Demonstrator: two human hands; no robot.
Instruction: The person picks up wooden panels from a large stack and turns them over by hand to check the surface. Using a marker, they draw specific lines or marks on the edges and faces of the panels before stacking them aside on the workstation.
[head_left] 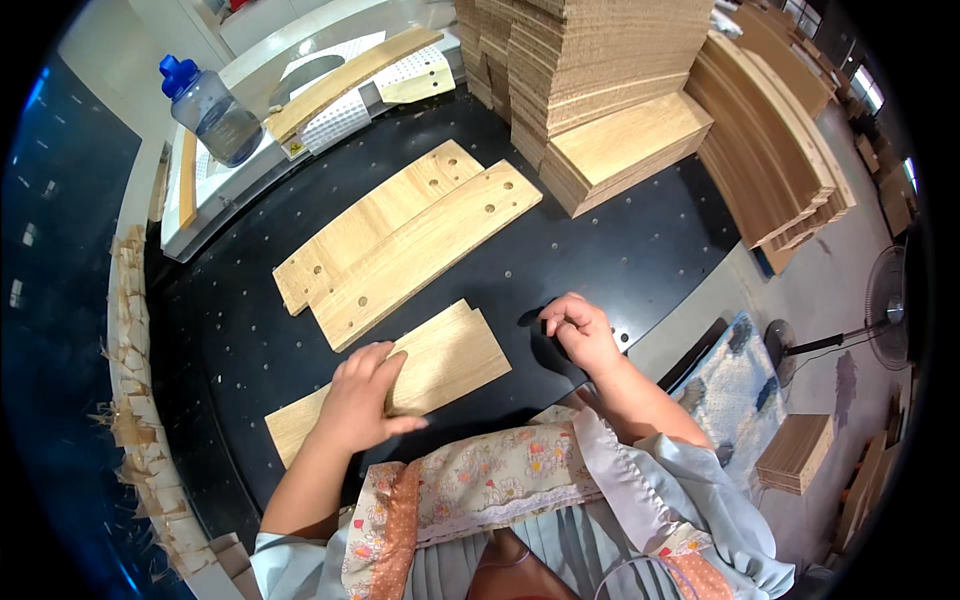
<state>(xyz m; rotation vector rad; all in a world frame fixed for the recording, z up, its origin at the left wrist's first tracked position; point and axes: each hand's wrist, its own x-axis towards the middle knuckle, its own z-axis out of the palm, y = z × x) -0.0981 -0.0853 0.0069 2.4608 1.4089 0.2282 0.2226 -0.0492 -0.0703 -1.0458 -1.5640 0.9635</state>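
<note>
A short light-wood board [450,352] with a small step at its far end lies flat on the black table. My left hand [360,395] rests across it, fingers laid on its top and the thumb stretched out by its near edge. To the right of the board, my right hand [583,332] is just over the table with its fingers curled in. A small dark spot shows at those fingertips; I cannot make out what it is. Beyond the short board lie two longer wooden boards [425,252] with drilled holes, side by side and partly overlapping.
Tall stacks of wooden boards [610,70] stand at the back right, with curved panels [770,150] beside them. A blue-capped bottle [222,125] stands on a white machine at the back left. A fan [887,308] and a block of boards [797,455] are on the floor at right.
</note>
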